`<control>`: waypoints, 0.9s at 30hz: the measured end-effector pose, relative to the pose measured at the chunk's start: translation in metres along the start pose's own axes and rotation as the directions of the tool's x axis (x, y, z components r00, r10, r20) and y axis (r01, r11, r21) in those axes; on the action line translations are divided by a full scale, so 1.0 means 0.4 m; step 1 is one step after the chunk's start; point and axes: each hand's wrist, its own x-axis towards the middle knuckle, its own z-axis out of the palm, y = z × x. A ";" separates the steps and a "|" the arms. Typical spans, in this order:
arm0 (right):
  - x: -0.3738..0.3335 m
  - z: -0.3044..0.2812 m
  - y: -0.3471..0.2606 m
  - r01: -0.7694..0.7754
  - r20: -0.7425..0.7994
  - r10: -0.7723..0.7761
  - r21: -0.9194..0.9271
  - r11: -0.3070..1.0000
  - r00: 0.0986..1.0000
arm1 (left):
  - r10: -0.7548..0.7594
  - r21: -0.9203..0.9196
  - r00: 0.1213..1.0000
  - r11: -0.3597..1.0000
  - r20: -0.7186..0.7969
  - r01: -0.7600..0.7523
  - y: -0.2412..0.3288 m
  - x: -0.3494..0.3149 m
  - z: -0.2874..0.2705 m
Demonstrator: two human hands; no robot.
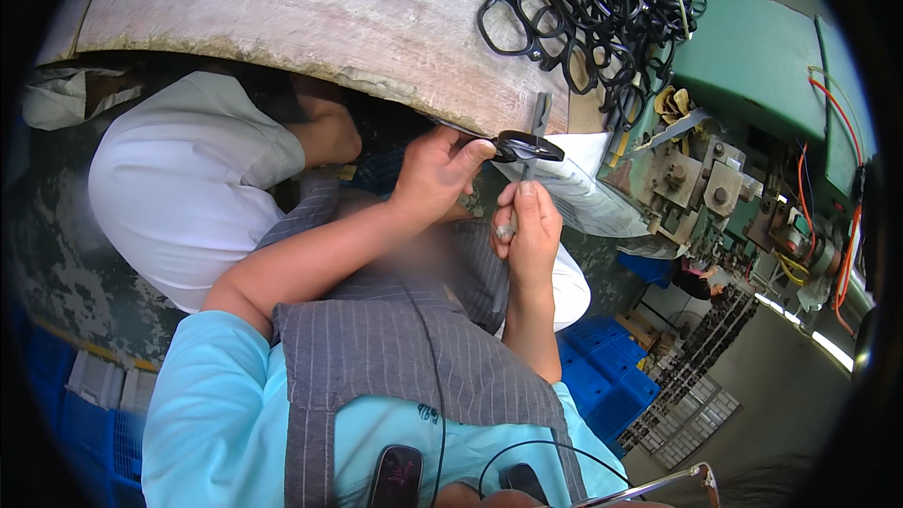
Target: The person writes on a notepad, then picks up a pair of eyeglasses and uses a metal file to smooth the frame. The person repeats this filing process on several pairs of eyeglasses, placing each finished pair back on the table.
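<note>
Your left hand [430,174] is closed in a pinch, thumb uppermost, on one end of a black eyeglass frame [513,140], which is held clear of your lap just beyond the near edge of the tabletop [282,0]. The frame's long axis runs left to right, dipping slightly to the right, with its free end pointing right, toward the green machine [743,66]. Your right hand [530,226] is closed around a slim grey metal bar [543,111], fingers curled and thumb laid along it. The bar's long axis runs away from you, crosswise to the frame, its far end leaning a little right and showing beyond the frame; whether it passes through a rim or behind it, you cannot be told from this view. A pile of black frames [602,2] lies on the tabletop at the far right, pointing in mixed directions. As to writing: the pale sheet [585,196] beside the bar bears faint print too small to read; dark marks show on your blue shirt [376,423]; reddish characters glow dimly on the dark device [396,478] at your chest.
</note>
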 end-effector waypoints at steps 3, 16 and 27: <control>-0.034 -0.012 0.000 -0.050 0.025 0.051 -0.047 0.998 0.998 | 0.011 -0.045 1.000 0.999 -0.005 -0.011 -0.009 0.002 0.004; -0.009 0.010 -0.007 -0.025 0.054 0.036 -0.200 0.980 0.998 | 0.213 0.196 0.969 0.963 -0.128 -0.186 -0.003 -0.014 0.036; -0.041 0.034 0.006 -0.065 0.018 0.069 -0.168 0.984 0.997 | 0.153 0.113 0.977 0.984 -0.148 -0.137 -0.010 -0.019 0.044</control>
